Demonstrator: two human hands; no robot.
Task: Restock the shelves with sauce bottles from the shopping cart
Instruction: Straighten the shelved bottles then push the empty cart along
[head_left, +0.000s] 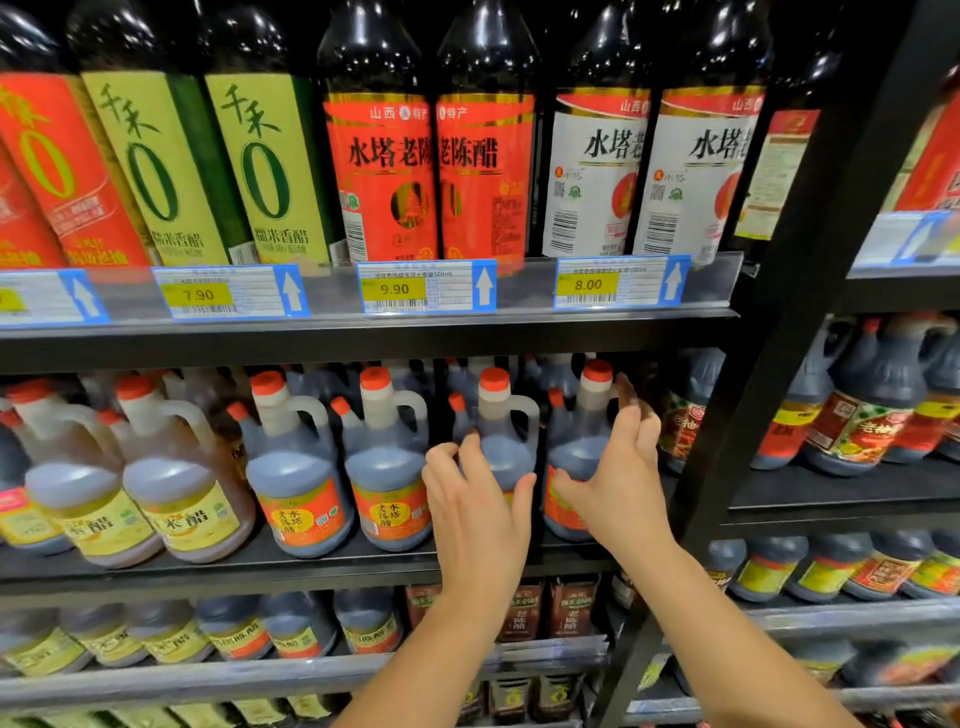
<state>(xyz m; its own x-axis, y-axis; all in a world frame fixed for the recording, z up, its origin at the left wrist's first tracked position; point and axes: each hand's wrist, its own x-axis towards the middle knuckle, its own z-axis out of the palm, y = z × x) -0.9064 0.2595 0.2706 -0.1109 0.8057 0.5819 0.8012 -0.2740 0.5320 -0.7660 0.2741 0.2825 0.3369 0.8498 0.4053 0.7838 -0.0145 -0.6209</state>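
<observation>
Mid-frame, our left hand (475, 499) clasps one red-capped vinegar jug (494, 415); our right hand (618, 483) lies flat-fingered against the neighbouring jug (576, 457), crowded by the black shelf upright (727, 441).

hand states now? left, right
Left hand: grips the third dark vinegar jug.
Right hand: open, straight fingers against the rightmost jug.
</observation>
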